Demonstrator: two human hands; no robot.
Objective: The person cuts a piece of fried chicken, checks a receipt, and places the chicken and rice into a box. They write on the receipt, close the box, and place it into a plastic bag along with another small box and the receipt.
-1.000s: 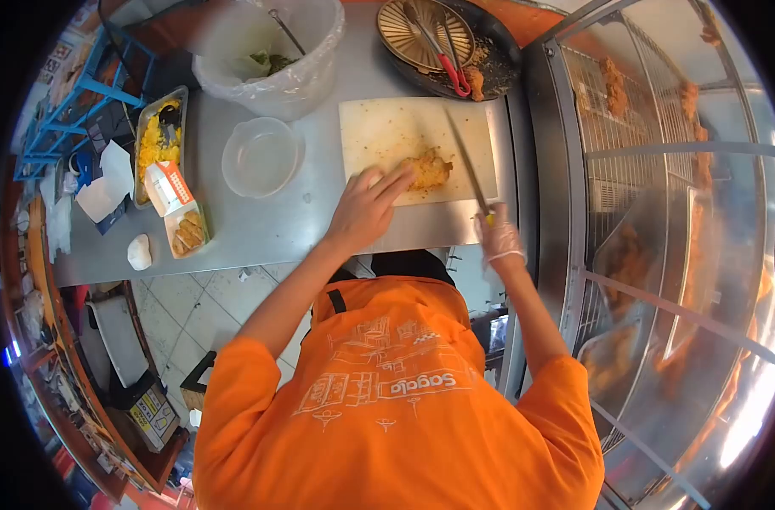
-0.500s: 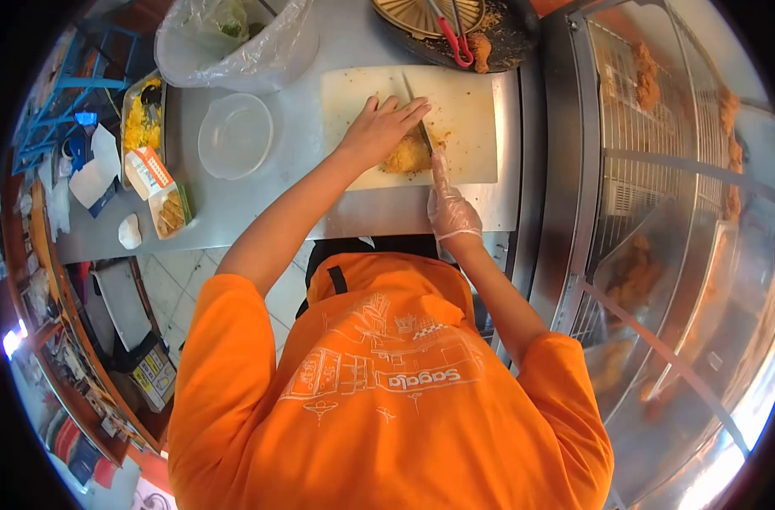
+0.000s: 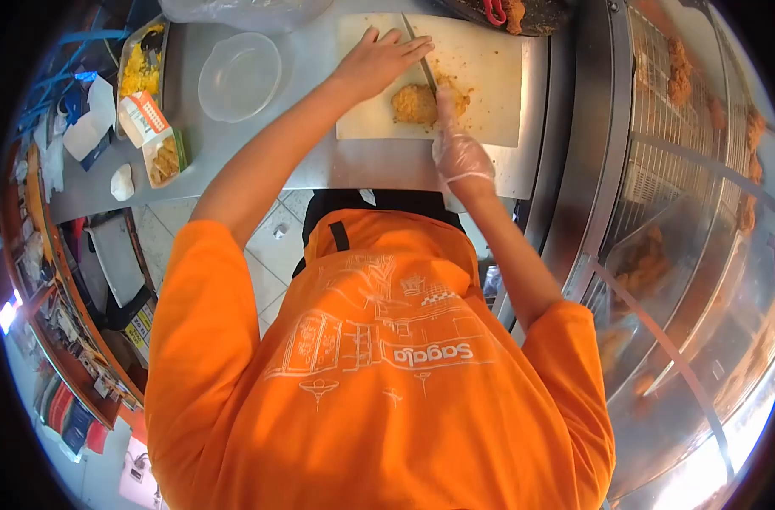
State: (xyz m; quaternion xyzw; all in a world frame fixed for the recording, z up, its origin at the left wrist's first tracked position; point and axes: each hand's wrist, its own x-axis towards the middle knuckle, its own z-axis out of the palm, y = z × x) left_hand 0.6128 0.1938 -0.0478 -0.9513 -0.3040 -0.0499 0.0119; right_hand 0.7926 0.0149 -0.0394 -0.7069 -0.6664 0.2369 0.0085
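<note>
A white cutting board lies on the steel counter with a flat piece of golden fried breaded food on it. The knife stands across this piece, its tip pointing away from me. My right hand, in a clear plastic glove, is closed round the handle, with the index finger stretched along it. My bare left hand rests over the blade, fingers spread and touching its back near the middle. Crumbs are scattered around the piece. Part of the food is hidden behind the blade and my right finger.
A clear round lid or shallow container is left of the board. Farther left are a metal tray of yellow food and an open food box. A dark pan sits beyond the board; a glass display case with fried pieces stands right.
My view has tilted, so the counter sits higher in the picture. My left hand has shifted off the fried piece, which shows more now. The knife stays across it.
</note>
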